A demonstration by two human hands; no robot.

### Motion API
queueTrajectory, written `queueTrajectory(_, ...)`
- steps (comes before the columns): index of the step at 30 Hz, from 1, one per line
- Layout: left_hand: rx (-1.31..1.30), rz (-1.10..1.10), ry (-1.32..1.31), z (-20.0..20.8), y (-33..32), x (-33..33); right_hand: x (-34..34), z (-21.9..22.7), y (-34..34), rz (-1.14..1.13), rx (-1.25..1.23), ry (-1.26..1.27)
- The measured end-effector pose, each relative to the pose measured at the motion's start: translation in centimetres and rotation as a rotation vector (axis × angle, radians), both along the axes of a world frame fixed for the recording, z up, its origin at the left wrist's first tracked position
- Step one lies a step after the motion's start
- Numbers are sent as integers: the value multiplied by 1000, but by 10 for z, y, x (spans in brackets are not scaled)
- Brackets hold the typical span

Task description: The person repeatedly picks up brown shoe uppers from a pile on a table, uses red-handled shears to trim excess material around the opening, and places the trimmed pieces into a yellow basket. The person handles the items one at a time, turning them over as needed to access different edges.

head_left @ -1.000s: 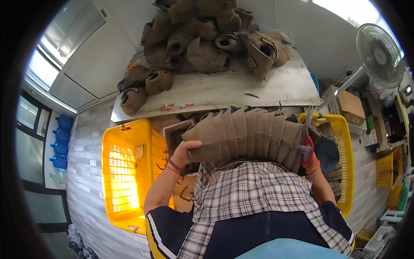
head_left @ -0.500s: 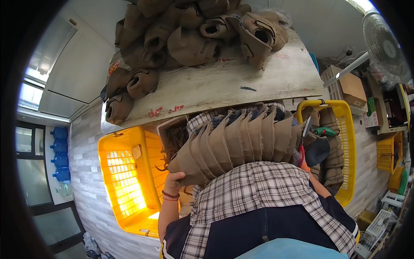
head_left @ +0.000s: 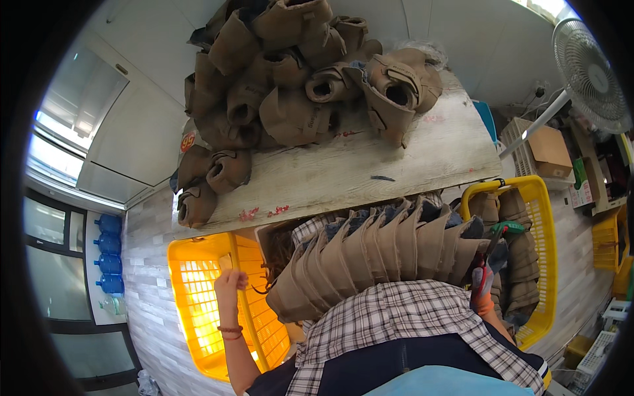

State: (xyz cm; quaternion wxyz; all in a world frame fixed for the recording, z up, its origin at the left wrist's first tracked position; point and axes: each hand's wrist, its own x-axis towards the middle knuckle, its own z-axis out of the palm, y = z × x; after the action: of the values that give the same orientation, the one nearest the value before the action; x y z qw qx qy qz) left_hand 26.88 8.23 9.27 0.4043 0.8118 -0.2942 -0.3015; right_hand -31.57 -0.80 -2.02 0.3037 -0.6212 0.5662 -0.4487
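The left fingers (head_left: 234, 278) are bent close together above the left basket (head_left: 191, 290); whether they pinch anything, I cannot tell. The right fingers (head_left: 486, 286), gloved, hold red-handled scissors (head_left: 477, 277), with the blades pointing up and away. Between the two sets of fingers, the row (head_left: 370, 257) of overlapping brown pieces lies across the plaid apron (head_left: 389, 303), clear of the left fingers and just left of the right ones. Just beyond the right fingers, a green tool (head_left: 507, 228) lies at the right basket (head_left: 549, 264). Farther ahead of both, brown wraps (head_left: 290, 115) are heaped on the table (head_left: 436, 158).
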Motion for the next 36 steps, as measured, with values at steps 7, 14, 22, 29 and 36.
queueTrajectory(7,-728,-487,-858,77,-242,-98,7,74,-14,-144,-68,-207)
queueTrajectory(14,-954,-226,-1290,184,-427,-100,-4,88,-12,-177,-111,-257)
queueTrajectory(22,-1046,-339,-1271,184,-456,-76,-19,95,-18,-217,-104,-206)
queueTrajectory(29,-1259,-253,-1217,215,-393,-84,-16,150,-67,29,-144,-310)
queueTrajectory(36,-1267,-307,108,228,-288,-105,46,244,-121,128,-378,347)
